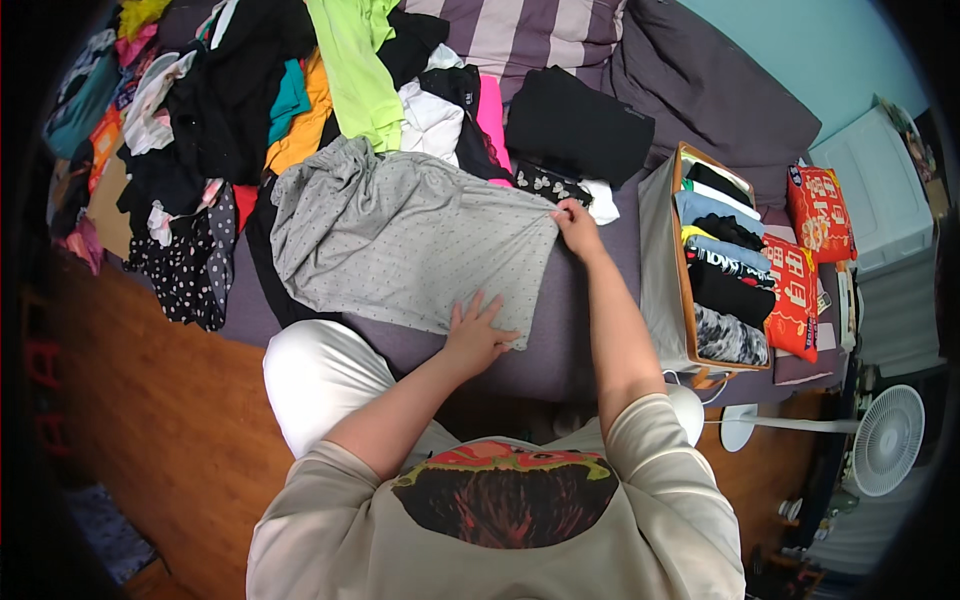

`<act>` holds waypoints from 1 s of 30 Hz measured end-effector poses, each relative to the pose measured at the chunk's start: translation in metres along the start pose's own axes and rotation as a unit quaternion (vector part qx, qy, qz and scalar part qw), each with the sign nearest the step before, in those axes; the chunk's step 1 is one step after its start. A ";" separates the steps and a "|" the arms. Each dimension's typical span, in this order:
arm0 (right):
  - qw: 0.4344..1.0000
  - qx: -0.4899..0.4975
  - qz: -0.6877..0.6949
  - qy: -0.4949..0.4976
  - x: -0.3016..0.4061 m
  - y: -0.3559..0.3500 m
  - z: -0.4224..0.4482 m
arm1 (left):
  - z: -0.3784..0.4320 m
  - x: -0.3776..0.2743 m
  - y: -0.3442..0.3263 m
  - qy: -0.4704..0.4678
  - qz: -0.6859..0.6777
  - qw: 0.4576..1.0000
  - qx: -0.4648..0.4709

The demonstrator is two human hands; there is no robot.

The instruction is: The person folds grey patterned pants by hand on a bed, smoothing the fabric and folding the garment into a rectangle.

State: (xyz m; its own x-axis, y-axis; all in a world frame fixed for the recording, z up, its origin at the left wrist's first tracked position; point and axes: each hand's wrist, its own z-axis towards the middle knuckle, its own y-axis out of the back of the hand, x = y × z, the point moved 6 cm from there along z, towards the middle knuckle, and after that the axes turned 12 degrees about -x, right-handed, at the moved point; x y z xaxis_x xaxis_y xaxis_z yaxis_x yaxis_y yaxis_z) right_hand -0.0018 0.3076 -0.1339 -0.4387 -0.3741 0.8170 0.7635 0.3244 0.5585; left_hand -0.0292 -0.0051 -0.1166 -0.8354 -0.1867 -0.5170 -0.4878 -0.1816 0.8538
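A grey garment (405, 232) with small dark dots lies spread on the purple sofa seat (577, 315) in front of me. Its gathered end (330, 161) is bunched at the left, while the right part lies nearly flat. My left hand (476, 341) rests on the lower right of this cloth, palm down with the fingers apart. At the upper right corner, my right hand (577, 227) pinches the garment's edge between thumb and fingers. Under and beyond the cloth are a lime-green garment (356, 67), a white one (431, 120) and a folded black one (577, 124).
A fabric storage basket (664, 262) of upright folded clothes stands at my right, beside red printed packages (821, 214). Loose clothes (217, 97) are heaped at the left. A striped cushion (525, 34) leans behind. A white fan (889, 441) stands on the right.
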 end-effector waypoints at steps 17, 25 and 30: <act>0.992 -0.062 -0.031 -0.106 -0.007 -0.009 -0.033 | 0.011 -0.024 0.000 -0.067 0.158 0.981 -0.088; 0.970 -0.131 -0.206 -0.002 0.020 0.061 -0.040 | 0.029 -0.075 -0.028 -0.118 0.099 0.981 -0.119; 0.941 -0.141 -0.300 -0.067 -0.032 0.140 -0.057 | 0.045 -0.158 -0.072 -0.125 -0.004 0.989 -0.083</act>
State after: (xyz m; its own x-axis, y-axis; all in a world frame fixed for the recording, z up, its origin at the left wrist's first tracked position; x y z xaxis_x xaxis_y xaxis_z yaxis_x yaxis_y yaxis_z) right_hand 0.1456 0.3153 -0.0900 -0.8718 -0.2983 0.3885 0.4471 -0.1605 0.8800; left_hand 0.1264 0.0805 -0.0940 -0.8784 0.0555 -0.4747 -0.4633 -0.3427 0.8172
